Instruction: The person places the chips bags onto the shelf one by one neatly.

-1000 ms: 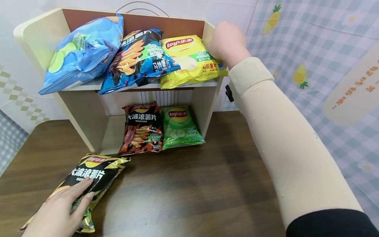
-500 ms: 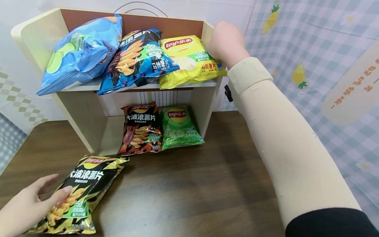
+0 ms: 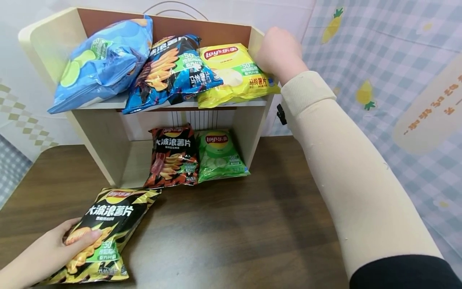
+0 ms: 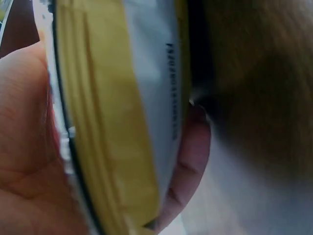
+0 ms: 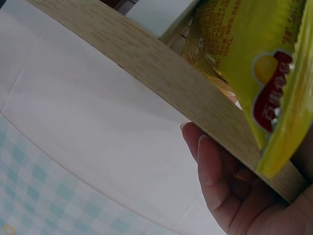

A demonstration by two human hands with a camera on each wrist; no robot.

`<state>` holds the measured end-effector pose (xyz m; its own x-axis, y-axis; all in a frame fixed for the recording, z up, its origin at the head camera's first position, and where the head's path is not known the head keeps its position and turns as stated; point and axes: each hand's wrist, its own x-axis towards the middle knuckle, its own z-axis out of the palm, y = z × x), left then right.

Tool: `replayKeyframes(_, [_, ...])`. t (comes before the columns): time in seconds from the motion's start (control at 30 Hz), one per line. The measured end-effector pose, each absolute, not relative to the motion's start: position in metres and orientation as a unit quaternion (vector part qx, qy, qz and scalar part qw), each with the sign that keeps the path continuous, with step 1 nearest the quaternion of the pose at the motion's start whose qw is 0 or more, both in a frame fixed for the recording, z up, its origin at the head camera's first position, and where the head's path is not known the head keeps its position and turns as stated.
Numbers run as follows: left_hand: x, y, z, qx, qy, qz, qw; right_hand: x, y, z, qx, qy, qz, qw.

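My left hand [image 3: 54, 247] grips a black-and-gold bag of potato chips [image 3: 113, 218] by its left side, thumb on the front. In the left wrist view, fingers [image 4: 193, 152] reach round the bag's back. The bag's upper end lies at the front left of a two-level shelf [image 3: 97, 140]. My right hand [image 3: 279, 52] holds the shelf's upper right side panel [image 5: 161, 78], with fingers behind it in the right wrist view. A yellow bag of chips [image 3: 234, 76] lies just beside that hand, on the upper level.
A light-blue bag [image 3: 108, 64] and a dark-blue bag [image 3: 171, 72] share the upper level, both overhanging its front. Below stand a red-and-black bag [image 3: 173, 156] and a green bag [image 3: 220, 156]. Brown wooden tabletop [image 3: 216, 237] lies in front; checked cloth [image 3: 379, 52] hangs at right.
My left hand lifted off the black-and-gold bag's front, shifted to its left side and took hold of it. The bag's lower end has moved slightly right. My right hand stays on the panel.
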<state>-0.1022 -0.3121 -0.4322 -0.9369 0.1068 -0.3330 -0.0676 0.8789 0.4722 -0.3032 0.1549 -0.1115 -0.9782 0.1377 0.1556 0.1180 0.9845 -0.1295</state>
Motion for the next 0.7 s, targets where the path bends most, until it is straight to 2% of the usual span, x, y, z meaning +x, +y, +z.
replayKeyframes(0.13, [-0.103,-0.307,-0.432,-0.002,0.946,0.25,0.206,-0.304,0.156,-0.112,-0.062,-0.993,0.058,0.083])
replayKeyframes(0.5, [-0.095,-0.296,-0.432,0.01,0.949,0.292,0.121,-0.302,0.156,-0.111,-0.06,-0.993,0.046,0.089])
replayKeyframes(0.7, [-0.091,-0.288,-0.427,0.018,0.942,0.317,0.11,-0.302,0.156,-0.113,-0.061,-0.993,0.033,0.099])
